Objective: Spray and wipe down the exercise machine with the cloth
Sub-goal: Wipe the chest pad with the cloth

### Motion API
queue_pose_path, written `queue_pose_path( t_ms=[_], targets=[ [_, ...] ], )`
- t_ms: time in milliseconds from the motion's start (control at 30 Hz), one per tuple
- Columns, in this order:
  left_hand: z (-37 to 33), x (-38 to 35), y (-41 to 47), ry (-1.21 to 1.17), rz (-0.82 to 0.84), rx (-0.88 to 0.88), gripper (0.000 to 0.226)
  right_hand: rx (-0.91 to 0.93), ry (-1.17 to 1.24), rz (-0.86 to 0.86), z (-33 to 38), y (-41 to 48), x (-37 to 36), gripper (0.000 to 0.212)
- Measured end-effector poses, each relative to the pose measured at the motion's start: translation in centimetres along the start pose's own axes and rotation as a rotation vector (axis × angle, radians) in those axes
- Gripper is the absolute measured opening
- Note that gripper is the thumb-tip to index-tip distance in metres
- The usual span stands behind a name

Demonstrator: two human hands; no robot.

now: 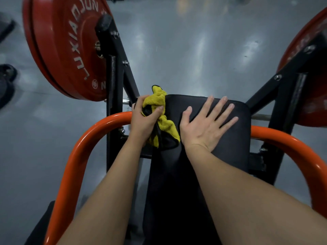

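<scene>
The yellow cloth [156,100] is bunched at the left edge of the black pad [230,138], clamped in the curled fingers of the left hand [143,119]. The right hand [203,128] is laid flat on the pad, fingers spread. Wiping is judged to be in hand; whether the pad is wet cannot be made out. A rightward sweep is called for, with room bounded by the orange bar [79,147] and the black frame [115,76].
</scene>
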State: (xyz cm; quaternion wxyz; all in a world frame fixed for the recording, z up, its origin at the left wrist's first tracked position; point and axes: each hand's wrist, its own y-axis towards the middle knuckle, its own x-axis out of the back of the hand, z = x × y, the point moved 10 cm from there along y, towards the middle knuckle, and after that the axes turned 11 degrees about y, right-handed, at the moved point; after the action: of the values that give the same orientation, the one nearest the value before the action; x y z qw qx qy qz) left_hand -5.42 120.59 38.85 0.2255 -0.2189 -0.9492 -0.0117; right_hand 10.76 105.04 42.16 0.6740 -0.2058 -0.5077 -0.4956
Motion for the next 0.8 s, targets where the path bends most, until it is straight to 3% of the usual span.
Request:
queue_pose_path(
  t_ms=[167,367,433,600,800],
  targets=[
    [0.7,1.0,-4.2,-0.053,0.007,0.025,0.034,0.366,0.047,0.057,3.6,-0.9,-0.7,0.057],
    [9.0,1.2,-14.3,-0.165,0.017,0.311,0.037,0.810,-0.008,0.196,6.7,-3.3,-1.7,0.073],
    [9.1,1.4,-15.9,-0.125,0.004,0.312,0.034,0.889,-0.016,0.203,7.1,-3.9,-1.7,0.072],
    [4.4,2.7,-9.2,-0.053,-0.150,0.197,0.029,0.894,0.020,0.145,7.3,-4.2,-1.6,0.065],
    [-1.8,0.5,1.0,0.138,-0.094,0.202,0.028,0.758,0.119,0.181,6.7,-2.7,-1.4,0.063]
  ],
)
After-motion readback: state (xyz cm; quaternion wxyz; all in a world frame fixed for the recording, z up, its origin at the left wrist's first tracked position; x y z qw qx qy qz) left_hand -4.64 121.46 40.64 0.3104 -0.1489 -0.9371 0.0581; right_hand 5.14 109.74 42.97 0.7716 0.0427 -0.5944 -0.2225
